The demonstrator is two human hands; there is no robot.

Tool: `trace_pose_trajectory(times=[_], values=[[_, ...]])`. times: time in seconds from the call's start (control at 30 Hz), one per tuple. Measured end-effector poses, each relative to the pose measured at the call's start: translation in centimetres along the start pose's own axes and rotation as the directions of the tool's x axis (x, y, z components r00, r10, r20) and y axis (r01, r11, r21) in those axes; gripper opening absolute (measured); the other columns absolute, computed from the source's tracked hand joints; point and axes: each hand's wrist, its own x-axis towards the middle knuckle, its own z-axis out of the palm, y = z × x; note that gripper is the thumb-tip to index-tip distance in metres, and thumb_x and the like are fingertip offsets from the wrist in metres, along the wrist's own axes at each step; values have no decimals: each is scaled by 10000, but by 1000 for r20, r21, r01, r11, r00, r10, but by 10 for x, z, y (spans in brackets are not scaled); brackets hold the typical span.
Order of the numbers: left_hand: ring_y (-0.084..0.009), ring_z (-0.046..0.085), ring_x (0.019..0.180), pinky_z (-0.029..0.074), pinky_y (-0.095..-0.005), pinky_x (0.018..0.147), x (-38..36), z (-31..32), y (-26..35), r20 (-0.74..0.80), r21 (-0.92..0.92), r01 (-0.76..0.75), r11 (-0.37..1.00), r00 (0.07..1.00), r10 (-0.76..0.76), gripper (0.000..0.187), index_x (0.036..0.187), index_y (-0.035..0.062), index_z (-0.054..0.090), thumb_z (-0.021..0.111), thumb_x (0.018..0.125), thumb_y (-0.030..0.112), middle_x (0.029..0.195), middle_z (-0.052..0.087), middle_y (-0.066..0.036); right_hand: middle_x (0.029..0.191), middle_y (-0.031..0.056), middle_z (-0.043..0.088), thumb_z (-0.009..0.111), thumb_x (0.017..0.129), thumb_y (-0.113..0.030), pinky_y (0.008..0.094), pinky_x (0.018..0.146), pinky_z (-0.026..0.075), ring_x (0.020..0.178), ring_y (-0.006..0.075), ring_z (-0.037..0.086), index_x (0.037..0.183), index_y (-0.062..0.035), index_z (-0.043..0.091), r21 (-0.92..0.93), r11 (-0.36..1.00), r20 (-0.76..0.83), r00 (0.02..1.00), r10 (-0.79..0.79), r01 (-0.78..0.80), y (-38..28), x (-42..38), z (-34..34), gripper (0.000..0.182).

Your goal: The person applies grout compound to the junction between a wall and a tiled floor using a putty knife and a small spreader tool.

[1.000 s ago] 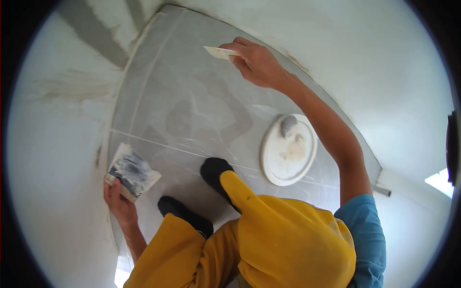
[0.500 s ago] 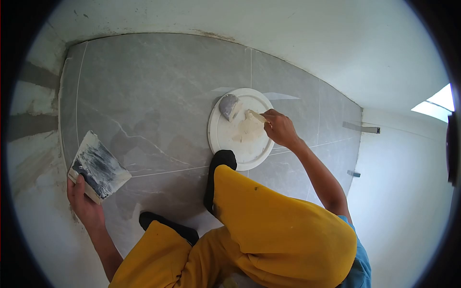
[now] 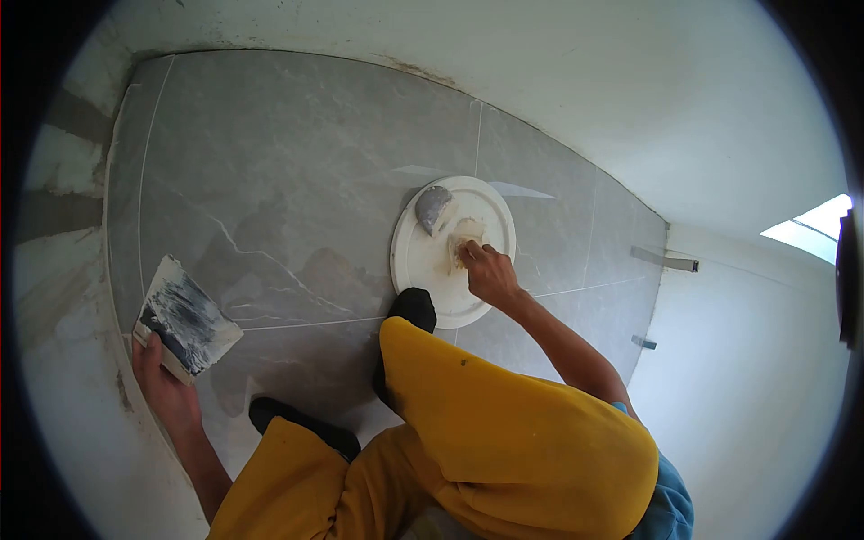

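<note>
Light moderate, diffuse, cool. Brightest spot: a blown-out white patch (image 3: 821, 223) at far right, detail washed out. Right wall (image 3: 738, 360) pale, well lit; left wall (image 3: 67, 360) duller, greyer. Floor (image 3: 288, 126) glossy: dim, dark reflections left of the white lid (image 3: 423, 265), pale pointed glare streak (image 3: 524, 191) at its upper right. Floor shaded between the black socks (image 3: 413, 308). Optics: round view, black vignette at corners; strong barrel distortion, floor's upper edge bowed. Periphery soft, middle clearer. Thin red line along left border.
</note>
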Motion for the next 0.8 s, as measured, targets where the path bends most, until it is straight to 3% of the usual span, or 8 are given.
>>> trace_pose_trajectory(times=[0.13,0.2,0.27,0.4,0.57,0.63,0.73,0.8], values=[[-195,555,1115,436,-335,957,-2,14,4,25,15,-38,999,999,37,379,1273,2,507,553,947,191,1192,566,-102,1078,82,682,586,725,14,390,683,565,829,280,662,1051,-63,710,92,994,179,982,-67,51,11,-6,-25,357],[-194,565,1102,451,-331,943,-6,11,0,-11,-19,-41,999,999,41,374,1262,-14,518,565,945,179,1183,575,-111,1126,43,664,575,730,-16,382,638,554,820,272,643,1077,-91,693,54,997,-80,995,67,-62,23,15,-15,374],[-183,572,1080,457,-320,931,-2,8,2,41,-16,-6,1000,999,7,368,1251,-21,524,566,943,176,1158,585,-105,1143,35,659,572,732,-10,380,640,551,813,287,638,1083,-92,691,-66,998,101,995,15,-9,7,7,15,379],[-171,600,1030,460,-295,918,0,20,9,12,-35,109,993,994,-108,356,1229,-33,531,568,936,165,1120,609,-90,1045,65,690,579,710,15,400,715,555,882,276,662,1017,-70,702,72,997,403,915,-17,-13,0,1,-46,341],[-154,611,995,477,-299,880,11,19,-5,153,-182,325,928,942,-300,316,1201,-19,538,492,949,164,1088,623,-78,1017,87,688,597,785,4,379,735,542,927,279,660,1047,-30,677,471,875,147,988,48,-113,-90,64,-93,275],[-164,617,964,483,-310,863,14,13,-12,171,-234,450,862,892,-419,272,1162,24,553,494,942,173,1054,625,-58,1060,118,651,609,842,-7,346,750,532,931,285,654,1089,3,633,842,537,54,999,4,-48,-155,93,-132,248],[-162,621,875,502,-354,747,7,28,1,39,-262,578,773,806,-590,209,1100,108,567,506,927,207,992,619,-31,1175,167,576,625,854,17,314,715,541,886,287,639,1187,-22,614,748,449,-398,872,-285,489,-221,117,-173,336],[-157,619,846,503,-366,706,-3,42,16,-28,-252,595,763,784,-621,195,1086,129,567,510,922,216,977,616,-25,1192,163,571,646,816,32,301,665,544,870,275,638,1207,-52,622,719,393,-486,820,-304,572,-249,120,-191,400]])
